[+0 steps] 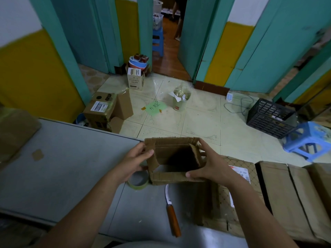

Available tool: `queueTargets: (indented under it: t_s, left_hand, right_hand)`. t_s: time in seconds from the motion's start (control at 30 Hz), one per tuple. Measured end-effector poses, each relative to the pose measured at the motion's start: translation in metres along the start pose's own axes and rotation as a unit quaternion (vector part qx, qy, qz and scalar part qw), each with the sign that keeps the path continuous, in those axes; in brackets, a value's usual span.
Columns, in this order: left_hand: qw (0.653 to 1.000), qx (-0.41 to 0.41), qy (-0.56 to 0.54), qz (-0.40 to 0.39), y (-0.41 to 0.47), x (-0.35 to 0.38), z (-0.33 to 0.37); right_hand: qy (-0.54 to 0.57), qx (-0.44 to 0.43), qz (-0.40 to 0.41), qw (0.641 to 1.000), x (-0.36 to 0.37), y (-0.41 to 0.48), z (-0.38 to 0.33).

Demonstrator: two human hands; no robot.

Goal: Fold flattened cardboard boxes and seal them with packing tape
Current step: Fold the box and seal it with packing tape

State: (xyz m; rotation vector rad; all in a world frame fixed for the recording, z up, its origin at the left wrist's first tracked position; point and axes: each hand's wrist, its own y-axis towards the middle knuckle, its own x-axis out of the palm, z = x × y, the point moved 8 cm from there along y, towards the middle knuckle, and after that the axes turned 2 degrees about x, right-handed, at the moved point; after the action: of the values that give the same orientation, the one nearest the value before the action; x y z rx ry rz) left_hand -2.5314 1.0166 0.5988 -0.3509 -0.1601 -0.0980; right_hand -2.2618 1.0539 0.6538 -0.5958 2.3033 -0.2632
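A small brown cardboard box [168,177] stands opened up on the grey table [68,167], its flaps loose and its dark inside showing. My left hand [133,162] grips its left wall, thumb on the left flap. My right hand [208,166] holds the right side, fingers over the far right corner and thumb on the near flap. A roll of clear packing tape [138,181] lies flat just left of the box, partly under my left hand. A knife with an orange wooden handle [172,217] lies on the table in front of the box.
Flattened cardboard boxes [279,197] are stacked at the right of the table, one with a shipping label. More cardboard [16,131] lies at the far left. On the tiled floor stand an open box [105,110], a black crate [268,119] and a blue stool [308,140].
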Motion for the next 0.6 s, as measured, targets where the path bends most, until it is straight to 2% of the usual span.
queueTargets:
  t_s: [0.13, 0.33, 0.4, 0.53, 0.6]
  left_hand:
    - [0.991, 0.054, 0.117, 0.04, 0.003, 0.003, 0.004]
    - [0.981, 0.151, 0.117, 0.027, -0.004, 0.005, 0.011]
    - [0.979, 0.163, 0.113, 0.036, -0.005, 0.001, 0.014]
    - [0.975, 0.161, 0.135, 0.077, -0.001, -0.009, 0.012]
    - [0.975, 0.145, 0.152, 0.07, 0.0, -0.01, 0.009]
  right_hand:
    - [0.01, -0.012, 0.033, 0.999, 0.005, 0.002, 0.002]
    - [0.101, -0.031, 0.097, 0.99, -0.01, 0.0, 0.0]
    - [0.116, -0.04, 0.075, 0.99, -0.01, -0.004, 0.002]
    - [0.098, -0.055, -0.028, 0.993, 0.002, -0.015, 0.008]
    - [0.07, -0.054, -0.022, 0.996, 0.006, -0.017, 0.012]
